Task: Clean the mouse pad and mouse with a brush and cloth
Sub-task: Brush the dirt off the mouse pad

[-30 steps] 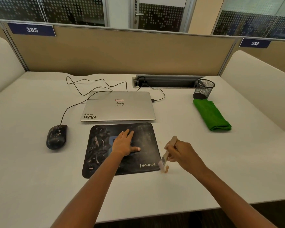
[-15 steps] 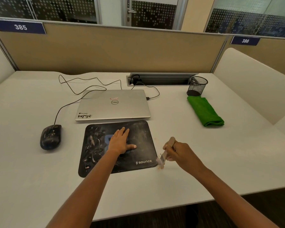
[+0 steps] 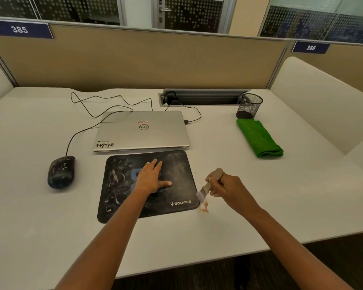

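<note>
Hands apart on the desk (image 3: 260,195): my left hand (image 3: 151,176) lay flat on the dirty mouse pad (image 3: 176,164), my right hand (image 3: 228,187) gripped the brush (image 3: 205,188) at its right edge. Beside it the mouse (image 3: 61,171) sat left, laptop (image 3: 143,130) just behind, green cloth (image 3: 259,139) well right.

Even, soft overhead light brightens the pale table (image 3: 260,195); shadows under the arms and mouse (image 3: 61,171) are faint. Wide-angle bowing curves the partition (image 3: 134,59) and edges. The brush (image 3: 205,188) bristles are slightly motion-blurred.
</note>
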Demonstrator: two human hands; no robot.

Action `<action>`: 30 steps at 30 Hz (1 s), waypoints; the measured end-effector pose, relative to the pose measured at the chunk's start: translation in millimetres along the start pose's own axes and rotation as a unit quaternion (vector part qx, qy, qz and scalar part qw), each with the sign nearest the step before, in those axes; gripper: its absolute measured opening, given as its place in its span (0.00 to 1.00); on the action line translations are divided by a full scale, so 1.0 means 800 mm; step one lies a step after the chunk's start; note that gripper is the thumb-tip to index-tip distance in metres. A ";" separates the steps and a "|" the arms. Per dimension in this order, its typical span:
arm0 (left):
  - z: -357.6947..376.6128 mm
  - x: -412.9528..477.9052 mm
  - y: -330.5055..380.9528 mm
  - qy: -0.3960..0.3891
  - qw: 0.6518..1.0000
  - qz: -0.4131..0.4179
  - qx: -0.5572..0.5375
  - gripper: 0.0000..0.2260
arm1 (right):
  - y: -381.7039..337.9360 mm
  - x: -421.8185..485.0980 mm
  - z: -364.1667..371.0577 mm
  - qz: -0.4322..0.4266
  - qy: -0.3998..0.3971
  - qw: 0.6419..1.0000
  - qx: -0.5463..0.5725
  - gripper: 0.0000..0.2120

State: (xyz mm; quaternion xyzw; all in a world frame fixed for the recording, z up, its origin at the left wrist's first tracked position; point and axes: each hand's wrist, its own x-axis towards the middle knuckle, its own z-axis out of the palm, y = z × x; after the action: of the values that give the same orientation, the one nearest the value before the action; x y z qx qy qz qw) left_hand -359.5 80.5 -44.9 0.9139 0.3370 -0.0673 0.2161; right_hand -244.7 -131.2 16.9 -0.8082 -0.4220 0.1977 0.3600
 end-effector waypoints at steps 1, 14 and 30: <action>0.000 0.000 0.000 0.001 1.000 0.000 -0.001 0.37 | -0.002 0.003 -0.002 -0.007 0.008 1.000 -0.002 0.08; 0.001 -0.003 0.000 0.010 1.000 -0.008 -0.002 0.37 | 0.005 0.026 -0.006 -0.065 0.008 0.998 -0.026 0.09; -0.048 0.023 -0.025 0.044 0.998 0.014 0.029 0.27 | -0.039 0.134 0.034 -0.145 0.043 0.988 0.039 0.09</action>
State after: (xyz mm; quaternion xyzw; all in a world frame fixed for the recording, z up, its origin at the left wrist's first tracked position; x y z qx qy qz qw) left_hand -359.4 121.5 -22.1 0.9265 0.3315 -0.0336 0.1750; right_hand -217.8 -19.7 20.9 -0.7318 -0.5108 0.1248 0.4336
